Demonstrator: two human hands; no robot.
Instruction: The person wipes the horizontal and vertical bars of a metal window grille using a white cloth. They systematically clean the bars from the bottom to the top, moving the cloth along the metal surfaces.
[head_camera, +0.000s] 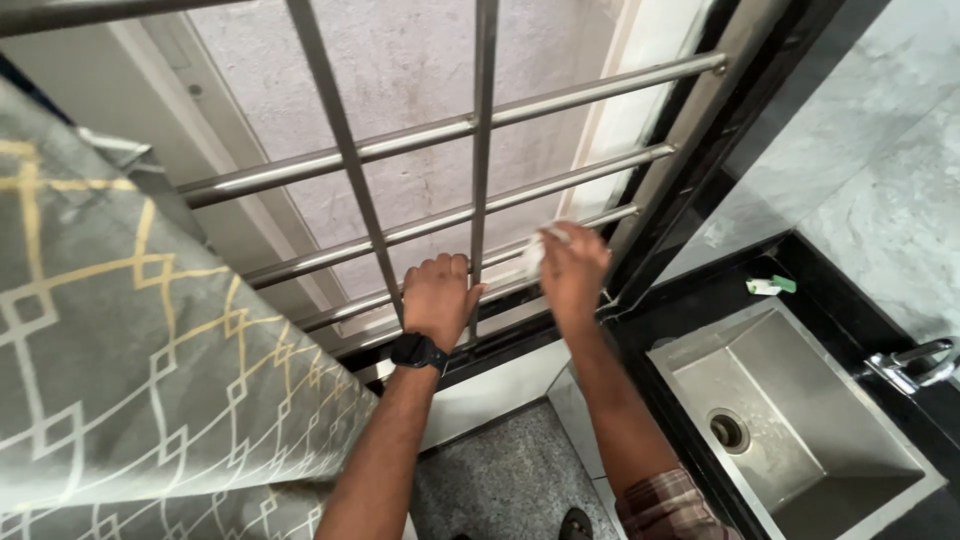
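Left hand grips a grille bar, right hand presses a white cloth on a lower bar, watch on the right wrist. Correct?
Not quite. The head view shows the black watch on the left wrist, not the right. The rest holds: the left hand grips a bar of the steel window grille, and the right hand presses a white cloth against a lower bar.

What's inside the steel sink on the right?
The square stainless steel sink holds only its round drain; the basin looks otherwise bare. Its near bottom corner runs out of frame, so that part is unseen.
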